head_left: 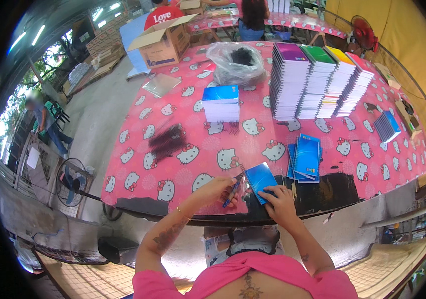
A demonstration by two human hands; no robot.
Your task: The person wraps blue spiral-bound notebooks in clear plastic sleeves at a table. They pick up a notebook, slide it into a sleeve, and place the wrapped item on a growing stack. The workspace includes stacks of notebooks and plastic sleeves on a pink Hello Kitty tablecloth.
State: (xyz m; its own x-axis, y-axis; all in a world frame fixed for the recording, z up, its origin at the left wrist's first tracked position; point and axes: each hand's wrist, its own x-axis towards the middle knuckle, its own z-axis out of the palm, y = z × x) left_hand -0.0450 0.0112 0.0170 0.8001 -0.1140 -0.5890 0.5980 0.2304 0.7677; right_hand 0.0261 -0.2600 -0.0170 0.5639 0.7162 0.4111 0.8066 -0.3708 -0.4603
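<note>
A blue-covered spiral notebook (261,178) lies tilted near the front edge of the table, its coil along the left side. My right hand (279,202) grips its lower right part, fingers on the cover. Just left of the coil, my left hand (217,192) is closed around a slim dark-blue tool (231,195); its exact kind is too small to make out. Beyond my right hand rests a small, uneven pile of blue spiral notebooks (306,155). Farther back stands a neat block of blue-covered notebooks or pads (221,102).
Tall stacks of purple, green, yellow and red notebooks (289,82) stand at the back right. A clear plastic bag (235,65) with black coils and an open carton (162,47) sit behind. More blue notebooks (386,126) lie far right. Black spiral coils (167,140) lie on the pink tablecloth (173,169).
</note>
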